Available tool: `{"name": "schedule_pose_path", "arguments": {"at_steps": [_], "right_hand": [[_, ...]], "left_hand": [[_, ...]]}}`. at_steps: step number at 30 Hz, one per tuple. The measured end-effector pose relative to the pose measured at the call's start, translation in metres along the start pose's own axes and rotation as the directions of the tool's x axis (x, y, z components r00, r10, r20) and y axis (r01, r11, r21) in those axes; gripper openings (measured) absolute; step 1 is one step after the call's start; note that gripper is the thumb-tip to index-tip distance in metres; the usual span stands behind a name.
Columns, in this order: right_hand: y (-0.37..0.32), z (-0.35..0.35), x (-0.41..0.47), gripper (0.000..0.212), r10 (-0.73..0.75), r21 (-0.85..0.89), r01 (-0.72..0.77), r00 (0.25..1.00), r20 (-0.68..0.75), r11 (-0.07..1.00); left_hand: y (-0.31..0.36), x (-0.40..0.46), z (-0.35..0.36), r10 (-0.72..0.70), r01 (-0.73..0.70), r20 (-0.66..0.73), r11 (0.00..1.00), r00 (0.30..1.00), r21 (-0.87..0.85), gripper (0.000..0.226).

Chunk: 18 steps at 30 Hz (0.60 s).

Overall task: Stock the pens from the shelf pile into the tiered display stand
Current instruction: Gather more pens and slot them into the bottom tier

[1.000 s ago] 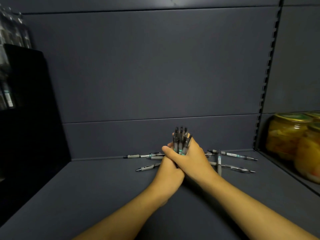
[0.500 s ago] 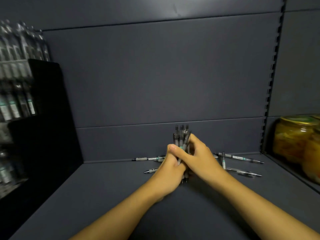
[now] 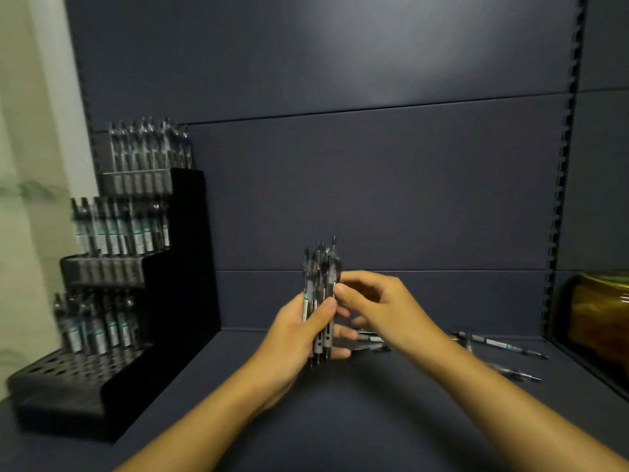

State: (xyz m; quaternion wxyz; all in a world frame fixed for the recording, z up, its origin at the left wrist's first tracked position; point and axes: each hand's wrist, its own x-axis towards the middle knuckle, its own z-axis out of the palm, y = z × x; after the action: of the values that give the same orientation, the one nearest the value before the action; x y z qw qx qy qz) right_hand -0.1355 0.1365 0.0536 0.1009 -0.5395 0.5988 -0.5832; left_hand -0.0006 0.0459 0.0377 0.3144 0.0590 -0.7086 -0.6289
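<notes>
Head view: we look down at a dark shelf (image 3: 340, 420) with both our forearms reaching in.
Left hand: our left hand (image 3: 292, 338) grips a bundle of pens (image 3: 321, 291) upright above the shelf floor, thumb across the front, fingers wrapped round the back.
Right hand: our right hand (image 3: 381, 308) is at the bundle's right side, fingers curled, fingertips (image 3: 340, 289) pinching one pen near the bundle's middle.
Loose pens: the remaining pens (image 3: 500, 344) lie flat on the shelf floor to the right, near the back wall, partly hidden behind our right wrist.
Display stand: the black tiered stand (image 3: 177, 301) sits at the shelf's left end, well apart from our hands.
Stand contents: we see upright pens (image 3: 119, 229) in its three upper tiers; holes show in the lowest front tier. The stand is blurred, so we cannot count.
Right edge: a jar (image 3: 599, 315) with yellowish contents stands beyond the shelf's right side.
</notes>
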Motion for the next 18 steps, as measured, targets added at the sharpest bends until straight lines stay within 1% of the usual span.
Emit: {"name": "schedule_pose_path", "arguments": {"at_steps": [5,8,11,15,18], "right_hand": [[-0.029,0.039,0.000,0.007,0.009,0.140,-0.006,1.000,-0.018,0.990],[-0.048,0.065,0.001,0.012,0.011,0.196,-0.007,1.000,-0.019,0.981],[-0.070,0.095,0.004,0.018,0.034,0.249,-0.042,0.999,0.037,0.968],[-0.089,0.151,0.010,0.022,0.032,0.228,-0.052,0.996,0.089,0.972],[-0.101,0.205,0.016,0.016,-0.008,0.210,0.002,1.000,0.026,0.978]], "left_hand": [[0.022,-0.026,-0.030,0.046,-0.046,0.012,0.999,0.999,0.004,0.033],[0.033,-0.038,-0.051,0.067,-0.067,-0.001,0.997,0.998,-0.045,0.033],[0.044,-0.051,-0.079,0.082,-0.083,-0.021,0.995,0.996,-0.051,0.032],[0.054,-0.080,-0.134,0.091,-0.091,-0.015,0.996,0.996,-0.012,0.032],[0.063,-0.100,-0.186,0.092,-0.092,-0.032,0.996,0.995,0.002,0.032]]}}
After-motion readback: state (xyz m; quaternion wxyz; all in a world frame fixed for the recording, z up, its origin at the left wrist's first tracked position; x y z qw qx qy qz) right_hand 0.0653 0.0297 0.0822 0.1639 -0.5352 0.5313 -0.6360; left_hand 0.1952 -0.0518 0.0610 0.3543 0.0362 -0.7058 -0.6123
